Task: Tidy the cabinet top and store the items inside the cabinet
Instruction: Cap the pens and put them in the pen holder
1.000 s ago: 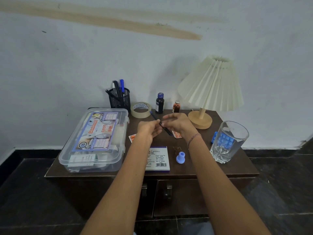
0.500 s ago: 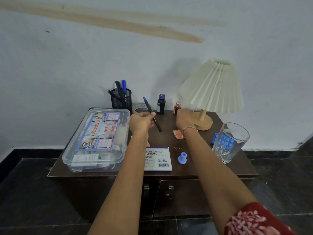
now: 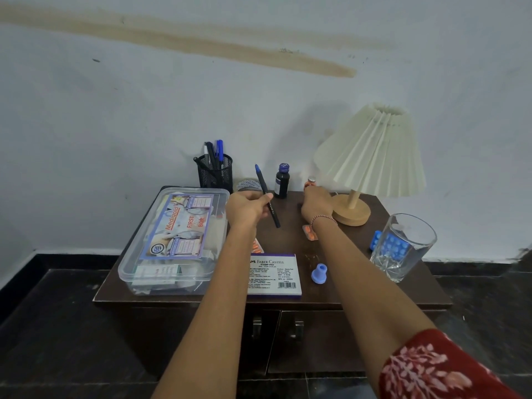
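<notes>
Hiding, head view: fingers of the right hand are turned away by the small orange bottle, can't tell if they've got it; tape roll sits mostly behind the left hand.
Left hand pose: up over the cabinet top, pinching a black pen, blue end tilted up.
Writing: "Medigold First Aid Box" on the clear box; "Faber-Castell Stamp Pad" on the stamp pad.

Domestic interior: a corner of a home room. A low, dark wooden cabinet with two front doors stands against a stained, painted wall on a dark tiled floor. Its top carries household items: a pleated-shade table lamp, a clear first-aid box, a medicine bottle, an orange tablet strip, a drinking glass, a mesh pen holder and a stamp pad.
</notes>
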`<state>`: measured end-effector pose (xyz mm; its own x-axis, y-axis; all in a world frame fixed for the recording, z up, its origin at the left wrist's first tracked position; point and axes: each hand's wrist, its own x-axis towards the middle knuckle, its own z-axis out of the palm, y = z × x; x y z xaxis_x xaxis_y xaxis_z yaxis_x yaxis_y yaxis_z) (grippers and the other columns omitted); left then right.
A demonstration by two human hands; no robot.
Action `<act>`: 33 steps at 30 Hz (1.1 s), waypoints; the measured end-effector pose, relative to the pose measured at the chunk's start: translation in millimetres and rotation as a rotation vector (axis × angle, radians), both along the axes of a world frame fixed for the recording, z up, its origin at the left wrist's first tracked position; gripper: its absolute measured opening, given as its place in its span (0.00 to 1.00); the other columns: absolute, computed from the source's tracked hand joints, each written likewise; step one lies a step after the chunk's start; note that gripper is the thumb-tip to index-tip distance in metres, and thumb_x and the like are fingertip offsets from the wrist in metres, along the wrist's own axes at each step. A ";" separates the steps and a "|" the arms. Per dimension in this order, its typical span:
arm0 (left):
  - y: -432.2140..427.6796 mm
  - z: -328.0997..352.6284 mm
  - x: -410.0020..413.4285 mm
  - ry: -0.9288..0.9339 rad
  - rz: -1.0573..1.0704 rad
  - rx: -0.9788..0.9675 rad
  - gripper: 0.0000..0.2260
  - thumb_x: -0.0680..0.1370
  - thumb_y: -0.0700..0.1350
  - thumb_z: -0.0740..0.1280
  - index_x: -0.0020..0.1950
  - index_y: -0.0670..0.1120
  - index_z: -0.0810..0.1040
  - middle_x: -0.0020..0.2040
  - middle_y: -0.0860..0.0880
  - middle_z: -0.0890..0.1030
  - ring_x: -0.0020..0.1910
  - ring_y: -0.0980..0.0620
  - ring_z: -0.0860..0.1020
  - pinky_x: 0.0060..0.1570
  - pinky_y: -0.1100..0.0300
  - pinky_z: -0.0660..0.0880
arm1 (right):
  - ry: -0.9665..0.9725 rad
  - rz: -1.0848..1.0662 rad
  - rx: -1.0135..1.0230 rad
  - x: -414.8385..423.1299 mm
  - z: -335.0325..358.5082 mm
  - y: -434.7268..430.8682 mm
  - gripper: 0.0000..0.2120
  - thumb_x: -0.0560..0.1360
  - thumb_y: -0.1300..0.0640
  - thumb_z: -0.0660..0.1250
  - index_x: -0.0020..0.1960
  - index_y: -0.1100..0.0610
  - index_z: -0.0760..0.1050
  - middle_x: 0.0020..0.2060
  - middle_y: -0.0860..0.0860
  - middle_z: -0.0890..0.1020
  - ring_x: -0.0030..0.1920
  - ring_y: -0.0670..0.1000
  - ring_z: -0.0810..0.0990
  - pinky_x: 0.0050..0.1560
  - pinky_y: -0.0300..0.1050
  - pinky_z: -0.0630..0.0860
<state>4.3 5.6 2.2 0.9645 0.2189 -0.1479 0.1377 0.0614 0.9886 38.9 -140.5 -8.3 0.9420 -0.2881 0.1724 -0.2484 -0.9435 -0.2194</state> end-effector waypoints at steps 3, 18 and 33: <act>-2.0 0.2 -0.1 -0.017 -0.028 0.034 0.08 0.72 0.40 0.73 0.50 0.39 0.81 0.39 0.47 0.81 0.32 0.56 0.79 0.31 0.67 0.78 | 0.001 0.095 0.251 -7.2 15.9 4.4 0.15 0.71 0.62 0.70 0.57 0.58 0.78 0.54 0.57 0.80 0.54 0.57 0.80 0.46 0.43 0.73; 13.3 13.0 -20.2 -0.216 -0.101 0.384 0.14 0.70 0.46 0.75 0.54 0.45 0.83 0.46 0.46 0.84 0.44 0.51 0.80 0.50 0.56 0.78 | -0.268 0.382 1.083 -78.2 41.6 15.0 0.11 0.75 0.63 0.67 0.57 0.55 0.76 0.41 0.57 0.82 0.38 0.47 0.80 0.38 0.32 0.76; 24.7 14.5 -21.8 -0.347 -0.023 1.006 0.09 0.72 0.49 0.73 0.51 0.55 0.83 0.43 0.55 0.84 0.36 0.58 0.73 0.32 0.64 0.64 | -0.517 0.313 0.879 -79.8 66.4 11.5 0.06 0.74 0.58 0.70 0.50 0.56 0.82 0.33 0.45 0.80 0.29 0.32 0.78 0.32 0.21 0.69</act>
<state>-17.5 30.2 16.7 0.9245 0.0686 0.3750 -0.1710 -0.8046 0.5686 -40.9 -129.0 58.1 0.8673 -0.2640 0.4221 0.2960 -0.4083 -0.8635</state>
